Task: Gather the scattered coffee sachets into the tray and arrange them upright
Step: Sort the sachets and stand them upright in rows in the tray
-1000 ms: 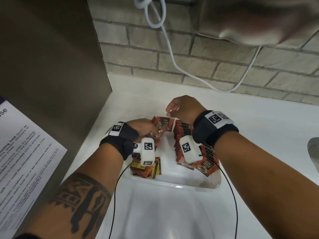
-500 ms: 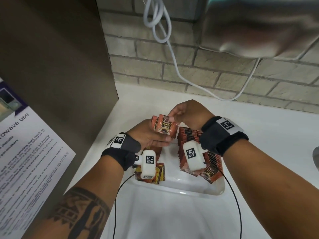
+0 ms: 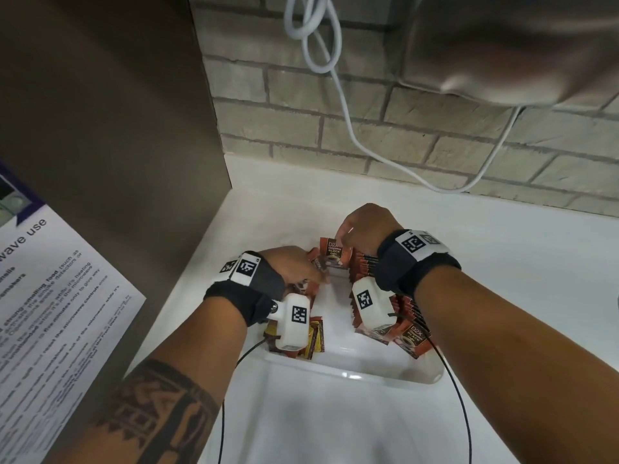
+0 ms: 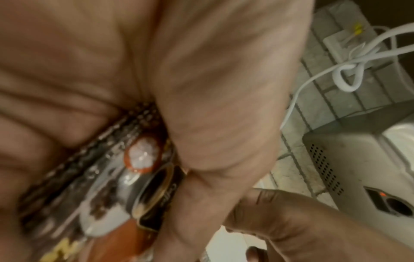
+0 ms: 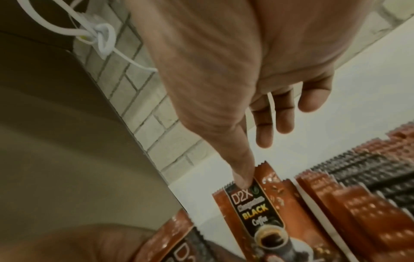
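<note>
Progress: most sachets stand in a row (image 3: 365,262) in the tray (image 3: 348,370), right side | left hand (image 3: 294,266) grips a bundle (image 4: 107,186) | right hand (image 3: 365,226) pinches one sachet (image 5: 257,203) | left: loose packets (image 3: 315,339) unsorted.

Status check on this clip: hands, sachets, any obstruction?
Left hand grips a bunch of sachets. Right hand pinches one upright sachet at its top, beside the standing row in the tray. Nothing in the way.
</note>
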Demonstrator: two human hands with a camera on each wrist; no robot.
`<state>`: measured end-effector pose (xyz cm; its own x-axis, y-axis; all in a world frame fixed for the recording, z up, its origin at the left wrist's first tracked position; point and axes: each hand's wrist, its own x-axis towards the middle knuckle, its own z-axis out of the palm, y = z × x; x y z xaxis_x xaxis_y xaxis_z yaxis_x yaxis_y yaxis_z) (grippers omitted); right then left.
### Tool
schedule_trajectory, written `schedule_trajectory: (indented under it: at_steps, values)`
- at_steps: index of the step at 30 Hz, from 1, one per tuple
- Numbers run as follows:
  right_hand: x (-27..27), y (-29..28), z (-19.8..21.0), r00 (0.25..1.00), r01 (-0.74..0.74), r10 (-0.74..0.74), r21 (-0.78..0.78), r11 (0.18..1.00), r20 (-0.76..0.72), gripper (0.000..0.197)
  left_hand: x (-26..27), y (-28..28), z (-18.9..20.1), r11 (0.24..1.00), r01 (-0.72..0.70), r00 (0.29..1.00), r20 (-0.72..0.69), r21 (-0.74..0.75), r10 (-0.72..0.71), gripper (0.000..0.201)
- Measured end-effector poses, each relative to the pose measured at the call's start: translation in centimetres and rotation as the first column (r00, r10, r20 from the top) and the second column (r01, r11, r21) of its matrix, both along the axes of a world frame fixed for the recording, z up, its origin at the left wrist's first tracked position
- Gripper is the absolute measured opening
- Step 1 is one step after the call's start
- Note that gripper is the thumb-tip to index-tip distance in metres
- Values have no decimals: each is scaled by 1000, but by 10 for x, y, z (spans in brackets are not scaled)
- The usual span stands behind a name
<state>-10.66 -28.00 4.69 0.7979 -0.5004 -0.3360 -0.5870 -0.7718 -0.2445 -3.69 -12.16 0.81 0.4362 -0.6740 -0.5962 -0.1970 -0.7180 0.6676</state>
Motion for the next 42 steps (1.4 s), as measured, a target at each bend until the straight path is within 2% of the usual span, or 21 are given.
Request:
schedule_trajectory:
  at_steps: [3,6,8,11,16,22,24,26,28,30,32,34,37,42]
  values:
    - [7,1,-10,991,-49,32,-128,991,-129,16,-4,-15,-1,992,101,993,54,69,-105,30]
    - [13,1,-15,983,-55,28,-147,988,-180,20,-3,-24,-1,984,138,987,65,109,-146,36]
    - [14,1,-16,986,-11,-9,-116,993,-166,19,-1,-28,-5,981,145,986,64,126,-154,38]
    - [15,-1,-16,987,-25,8,-105,994,-162,17,1,-31,-11,976,151,985,61,158,-162,39]
    - [11,-5,-15,998,28,-28,-3,1000,-51,25,4,-33,-17,982,133,989,53,137,-141,37]
    - [4,-7,-11,1000,1,-2,15,1000,19,18,4,-33,-20,983,121,991,34,136,-127,41]
    - [2,-8,-7,999,2,-4,32,999,45,15,4,-31,-24,991,83,997,-2,108,-83,41]
    - [-1,-9,-3,997,8,-11,40,999,81,10,5,-27,-24,996,23,995,-94,82,-15,51]
    - [-5,-10,1,987,33,-41,58,998,154,22,7,-23,-23,998,-25,980,-196,59,36,50]
    - [-12,-9,7,968,38,-61,96,995,244,28,8,-18,-21,997,-65,979,-193,29,70,40]
    - [-20,-5,13,947,5,-63,182,983,316,20,8,-12,-17,993,-103,987,-132,-51,96,41]
    - [-27,1,19,952,-47,-39,273,961,304,4,7,-4,-11,975,-134,975,-200,-177,98,42]
    - [-33,8,20,967,-87,1,328,940,253,19,0,4,3,931,-204,946,-305,-301,108,45]
    - [-39,10,28,943,-58,-66,356,933,327,14,-10,10,12,878,-248,917,-392,-409,76,47]
